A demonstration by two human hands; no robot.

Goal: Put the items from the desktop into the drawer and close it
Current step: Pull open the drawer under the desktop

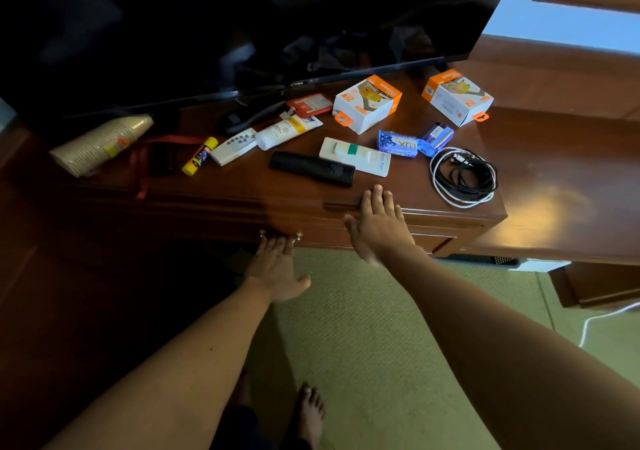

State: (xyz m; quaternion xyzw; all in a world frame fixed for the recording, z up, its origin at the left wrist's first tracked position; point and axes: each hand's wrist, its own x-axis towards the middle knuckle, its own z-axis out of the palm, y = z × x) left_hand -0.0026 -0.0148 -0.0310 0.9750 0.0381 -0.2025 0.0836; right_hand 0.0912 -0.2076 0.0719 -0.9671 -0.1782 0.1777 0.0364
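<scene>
My left hand (277, 269) has its fingers (277, 243) reaching up under the brass drawer handle (280, 235); the tips are hidden behind it, so I cannot tell whether they have curled round it or only touch it. My right hand (379, 231) lies flat, fingers straight and a little spread, pressing on the near edge of the table (554, 179) and holding nothing.

The drawer (346, 231) sits flush in the front of the table, so I judge it closed and the task barely begun: opening comes first, then everything on top has to go in, then the drawer must be shut.

Nothing has gone in yet as far as I can see. Just beyond my right fingers lies a black remote (311, 167), touching a flat white packet (355, 156) behind it. To the right are a blue soap wrapper (398, 143), a small blue packet (437, 136) and a coil of black and white cables (463, 177). Farther back stand two orange-and-white boxes (367, 103) (457, 97) and a red card (309, 103). Toward the left are a white tube (289, 130), a white remote (233, 146), a yellow glue stick (200, 156), a red lanyard (143, 162) and a sleeve of paper cups (100, 144). A dark television (207, 26) fills the far side.
</scene>
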